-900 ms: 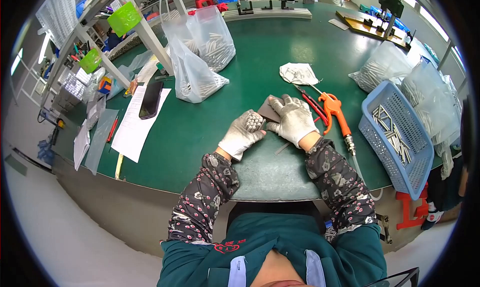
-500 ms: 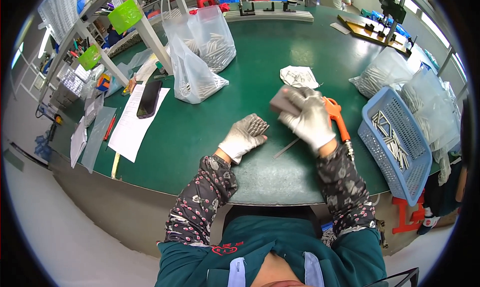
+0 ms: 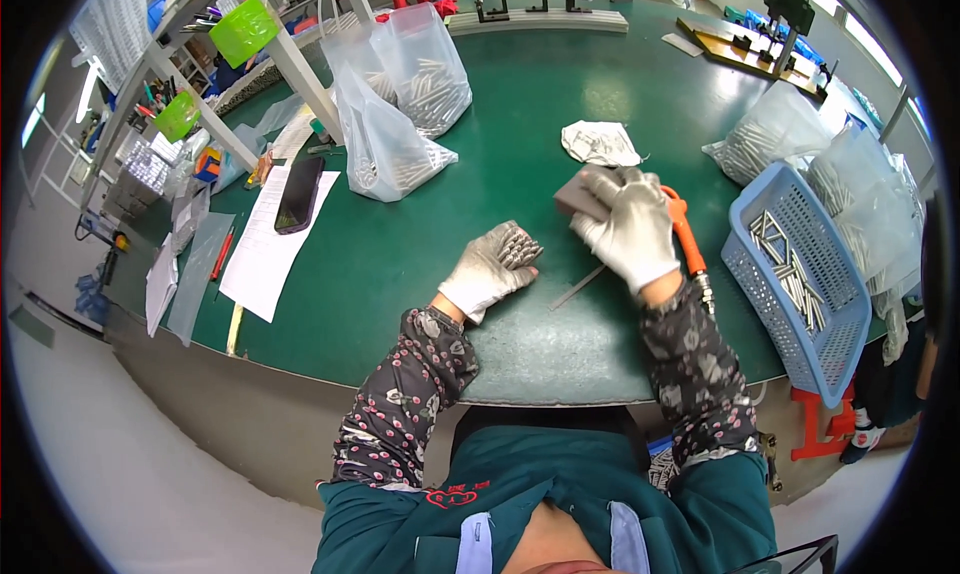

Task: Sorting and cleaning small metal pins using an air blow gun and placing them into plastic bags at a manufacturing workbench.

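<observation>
My left hand (image 3: 487,274), in a worn whitish glove, is closed round what looks like a small bundle of metal pins (image 3: 521,246) above the green table. Their ends show past the fingers. A brown-grey block resembling a sanding sponge (image 3: 574,197) is gripped by my gloved right hand (image 3: 632,229). The two hands are apart, the block to the right of the pins. A thin metal strip (image 3: 577,287) lies between them on the table. Just beyond the right hand, an orange air blow gun (image 3: 687,236) rests with its hose fitting toward me.
A crumpled white cloth (image 3: 600,144) lies beyond my right hand. To the right stands a blue basket (image 3: 745,264) of metal pins beside bagged pins (image 3: 765,139). Plastic bags of pins (image 3: 385,154) stand far left, near a phone (image 3: 299,196) on paper (image 3: 262,274).
My right hand has shifted a little to the right with the block, away from the left hand. The left hand stays nearly in place, still holding the pins.
</observation>
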Motion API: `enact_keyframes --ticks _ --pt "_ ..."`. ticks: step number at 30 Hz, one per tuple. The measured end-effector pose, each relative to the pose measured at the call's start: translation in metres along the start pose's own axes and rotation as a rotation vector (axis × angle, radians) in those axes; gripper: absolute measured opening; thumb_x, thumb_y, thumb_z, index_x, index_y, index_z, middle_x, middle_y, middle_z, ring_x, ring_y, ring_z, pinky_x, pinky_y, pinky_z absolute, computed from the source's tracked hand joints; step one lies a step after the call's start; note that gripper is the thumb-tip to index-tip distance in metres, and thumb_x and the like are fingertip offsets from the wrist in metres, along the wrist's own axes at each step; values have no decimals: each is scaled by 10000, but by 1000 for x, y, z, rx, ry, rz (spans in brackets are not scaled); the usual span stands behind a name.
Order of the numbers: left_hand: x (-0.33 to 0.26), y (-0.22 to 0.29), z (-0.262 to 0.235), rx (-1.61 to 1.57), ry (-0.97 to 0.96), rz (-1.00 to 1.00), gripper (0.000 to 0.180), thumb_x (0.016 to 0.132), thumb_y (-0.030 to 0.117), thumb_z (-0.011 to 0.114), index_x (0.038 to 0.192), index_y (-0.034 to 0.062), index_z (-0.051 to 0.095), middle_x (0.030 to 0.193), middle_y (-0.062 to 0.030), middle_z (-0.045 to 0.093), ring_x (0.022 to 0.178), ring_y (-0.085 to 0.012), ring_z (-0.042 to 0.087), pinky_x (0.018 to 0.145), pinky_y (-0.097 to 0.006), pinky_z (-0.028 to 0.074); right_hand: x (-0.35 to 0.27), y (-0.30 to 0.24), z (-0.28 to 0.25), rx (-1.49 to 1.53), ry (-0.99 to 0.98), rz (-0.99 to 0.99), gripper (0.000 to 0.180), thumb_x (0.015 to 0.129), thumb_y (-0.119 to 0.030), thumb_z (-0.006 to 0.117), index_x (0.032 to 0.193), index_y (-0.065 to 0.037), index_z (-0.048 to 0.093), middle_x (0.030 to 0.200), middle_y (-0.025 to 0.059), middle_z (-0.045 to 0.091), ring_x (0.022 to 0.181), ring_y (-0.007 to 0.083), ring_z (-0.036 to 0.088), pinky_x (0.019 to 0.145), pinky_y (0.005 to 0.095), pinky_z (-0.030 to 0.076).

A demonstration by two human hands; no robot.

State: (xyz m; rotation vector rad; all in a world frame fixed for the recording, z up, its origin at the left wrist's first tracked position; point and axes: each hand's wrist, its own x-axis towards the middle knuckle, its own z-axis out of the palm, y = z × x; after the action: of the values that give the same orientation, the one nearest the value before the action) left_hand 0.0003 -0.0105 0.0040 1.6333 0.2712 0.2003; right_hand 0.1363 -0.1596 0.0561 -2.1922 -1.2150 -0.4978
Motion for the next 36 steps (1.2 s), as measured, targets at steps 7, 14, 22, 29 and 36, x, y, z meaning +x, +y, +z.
enact_keyframes --ticks 7,14,22,29,36 --pt "-2 -5 1 -90 3 18 528 700 -88 631 1178 -10 421 1124 -64 545 1034 -153 526 908 -270 424 1 -10 -5 -136 28 -22 443 614 -253 665 1026 -95 633 960 178 564 833 323 536 767 394 449" --pt "-1 -16 -1 -183 7 33 552 685 -71 667 1176 9 428 1131 -83 543 1020 -169 540 892 -278 439 -5 -24 -6 -135 -66 23 460 615 -257 672 1046 -102 624 1007 188 559 894 341 526 801 392 446" --pt "2 -15 1 -205 -21 39 536 659 -16 707 1139 34 474 1092 -74 570 994 -164 551 868 -282 449 2 -15 -9 -141 -82 55 465 619 -270 661 1053 -108 626 1005 212 558 926 344 528 823 420 434" --pt "-5 -11 0 129 44 71 491 677 14 699 1109 9 467 1027 -81 581 960 -170 565 835 -272 460 -5 -15 -5 74 -103 -20 406 639 -284 638 1014 -127 639 953 197 561 899 352 533 757 421 455" --pt "0 -10 7 -58 120 62 499 676 -85 648 1118 -12 429 1029 -73 550 962 -162 553 848 -268 459 -8 -22 -3 -57 -111 -7 242 662 -298 613 865 -171 653 821 151 578 784 319 551 660 410 466"
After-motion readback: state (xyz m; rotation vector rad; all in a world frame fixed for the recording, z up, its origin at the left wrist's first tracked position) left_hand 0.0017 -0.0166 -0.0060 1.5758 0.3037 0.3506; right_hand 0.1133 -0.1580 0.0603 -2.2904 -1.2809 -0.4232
